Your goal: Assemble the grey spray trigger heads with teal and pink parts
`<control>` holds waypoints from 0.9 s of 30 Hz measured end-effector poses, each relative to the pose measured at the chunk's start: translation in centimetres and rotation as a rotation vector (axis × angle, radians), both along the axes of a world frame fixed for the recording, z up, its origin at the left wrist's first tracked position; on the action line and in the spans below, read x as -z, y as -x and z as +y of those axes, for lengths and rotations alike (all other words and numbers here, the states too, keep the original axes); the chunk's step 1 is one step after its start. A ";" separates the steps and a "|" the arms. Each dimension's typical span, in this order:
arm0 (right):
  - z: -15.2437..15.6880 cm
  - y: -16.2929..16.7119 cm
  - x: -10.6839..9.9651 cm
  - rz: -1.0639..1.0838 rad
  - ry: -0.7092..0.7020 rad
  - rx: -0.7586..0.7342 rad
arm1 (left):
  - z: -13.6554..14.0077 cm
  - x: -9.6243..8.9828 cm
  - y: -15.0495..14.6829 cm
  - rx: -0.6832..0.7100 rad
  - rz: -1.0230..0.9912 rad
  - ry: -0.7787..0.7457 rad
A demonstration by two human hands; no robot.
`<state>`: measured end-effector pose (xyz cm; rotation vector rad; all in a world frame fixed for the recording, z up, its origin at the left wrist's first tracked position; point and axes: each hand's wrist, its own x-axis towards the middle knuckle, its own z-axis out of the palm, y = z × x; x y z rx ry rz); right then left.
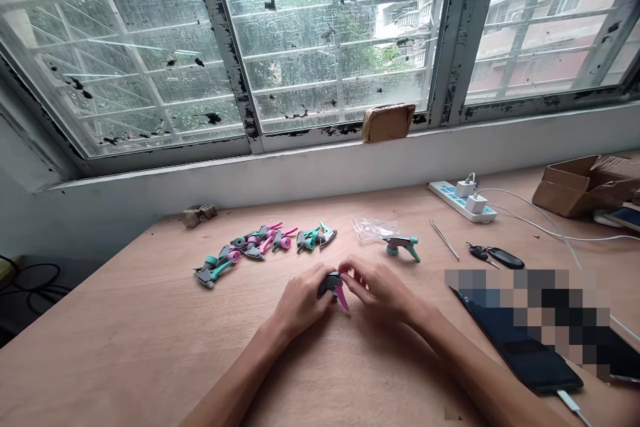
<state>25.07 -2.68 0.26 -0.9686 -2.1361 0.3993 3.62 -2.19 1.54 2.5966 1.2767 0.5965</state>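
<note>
Close to the middle of the table, my left hand [303, 297] is wrapped round a dark grey trigger spray head [327, 285] with a pink trigger that points down. My right hand [373, 287] pinches at the front end of the same spray head; its fingertips partly cover the nozzle. Behind my right hand a grey and teal spray head [400, 245] stands by itself. To the left, several more grey, pink and teal spray heads [255, 243] lie in a loose row.
A clear plastic bag [373, 229] and tweezers [444, 240] lie farther back. On the right are keys [480, 253], a phone [520, 347], a power strip [463, 202] with cables and an open cardboard box [575, 187]. Small wooden blocks [197, 215] sit at the back left.
</note>
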 end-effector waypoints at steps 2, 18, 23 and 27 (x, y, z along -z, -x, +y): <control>0.0 0.0 0.1 -0.006 -0.005 -0.025 | 0.0 -0.1 0.0 0.002 -0.007 -0.004; 0.2 0.1 0.0 -0.114 0.023 0.086 | 0.0 0.4 -0.1 -0.009 -0.051 -0.031; 0.0 0.0 0.2 -0.164 0.002 0.083 | -0.2 0.3 -0.1 0.001 -0.053 -0.041; 0.0 0.1 0.1 -0.094 0.015 0.070 | 0.0 0.1 0.1 -0.026 -0.022 -0.048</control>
